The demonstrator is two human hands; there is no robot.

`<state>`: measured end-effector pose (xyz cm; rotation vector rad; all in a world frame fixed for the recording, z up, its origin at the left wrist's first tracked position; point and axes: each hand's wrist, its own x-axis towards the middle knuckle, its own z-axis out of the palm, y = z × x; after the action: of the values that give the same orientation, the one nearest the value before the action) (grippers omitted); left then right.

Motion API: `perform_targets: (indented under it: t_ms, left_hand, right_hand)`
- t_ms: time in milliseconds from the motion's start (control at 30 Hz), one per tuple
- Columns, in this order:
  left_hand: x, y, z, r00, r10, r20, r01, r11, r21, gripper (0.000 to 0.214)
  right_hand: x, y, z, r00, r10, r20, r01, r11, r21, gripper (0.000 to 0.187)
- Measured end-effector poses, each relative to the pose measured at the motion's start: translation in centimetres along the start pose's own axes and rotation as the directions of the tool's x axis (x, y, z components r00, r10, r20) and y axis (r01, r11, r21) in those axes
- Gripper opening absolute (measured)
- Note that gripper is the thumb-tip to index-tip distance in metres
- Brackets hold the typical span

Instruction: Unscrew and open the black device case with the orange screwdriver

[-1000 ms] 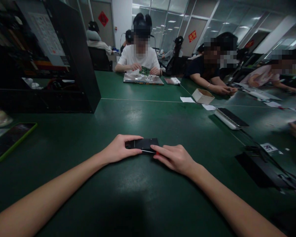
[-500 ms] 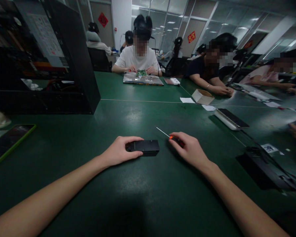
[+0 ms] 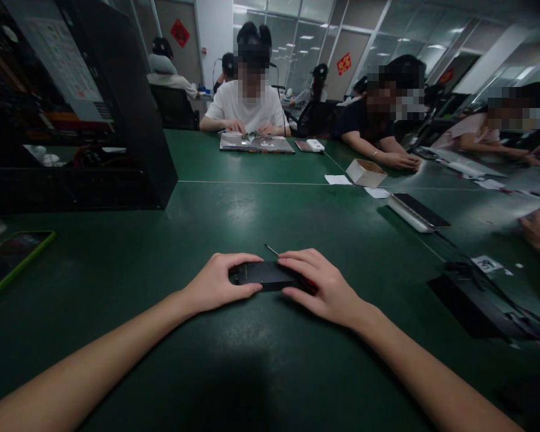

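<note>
A black rectangular box (image 3: 270, 273) lies lengthwise on the green tabletop between my hands; its exact kind does not show. My left hand (image 3: 216, 282) is closed around its left end, thumb on the near side and fingers on the far side. My right hand (image 3: 321, 282) is closed about its right end in the same way. A screwdriver (image 3: 271, 249) is also in my right hand. Its thin metal shaft sticks out past the fingers behind the box, and a bit of red handle shows under the palm. The fingers hide most of the handle.
A large black computer case (image 3: 139, 120) stands at the left, with a green-edged phone (image 3: 18, 261) in front of it. At the right lie a black adapter with cables (image 3: 486, 306), a white device with a dark top (image 3: 418, 213) and an open carton (image 3: 366, 173). Co-workers sit opposite and at the right.
My right hand has moved left with the screwdriver and closed about the box's right end. My left hand keeps its hold. The view has shifted slightly.
</note>
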<state>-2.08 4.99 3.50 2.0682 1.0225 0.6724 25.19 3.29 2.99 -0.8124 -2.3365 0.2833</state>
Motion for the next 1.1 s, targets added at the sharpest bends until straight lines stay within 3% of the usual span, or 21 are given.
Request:
perform_targets:
  t_ms: [167,333,600,700,833,967,1100]
  left_hand:
    - [-0.1,0.3,0.6,0.998,0.056,-0.009,-0.056,0.998,0.024,0.044]
    - [0.0,0.3,0.6,0.994,0.113,-0.013,-0.113,0.993,0.026,0.044]
    - [-0.2,0.0,0.7,0.972,0.202,-0.123,-0.209,0.977,-0.049,0.026]
    - [0.0,-0.1,0.8,0.979,0.149,-0.141,-0.163,0.982,-0.094,0.022]
    - [0.4,-0.3,0.7,0.979,-0.008,-0.204,-0.038,0.974,-0.222,0.025]
    - [0.7,-0.7,0.6,0.942,-0.123,-0.313,0.020,0.949,-0.314,0.031]
    - [0.9,-1.0,0.7,0.917,-0.212,-0.337,0.048,0.899,-0.435,0.032]
  right_hand:
    - [-0.1,0.1,0.4,1.000,-0.028,0.007,0.028,0.999,0.034,0.033]
    - [-0.2,0.3,0.4,1.000,-0.025,-0.017,0.026,0.999,0.048,0.033]
    - [0.1,-0.1,0.4,0.996,0.006,-0.091,0.003,0.995,0.097,0.025]
    - [0.0,0.0,0.5,0.993,0.038,-0.111,-0.027,0.995,0.100,0.021]
    - [-0.2,0.3,0.7,0.993,0.063,-0.097,-0.052,0.992,0.111,0.022]
    - [-0.4,0.5,0.7,0.996,0.092,-0.020,-0.089,0.990,0.107,0.035]
    - [-0.3,0.1,0.5,0.993,0.095,0.073,-0.101,0.991,0.082,0.052]
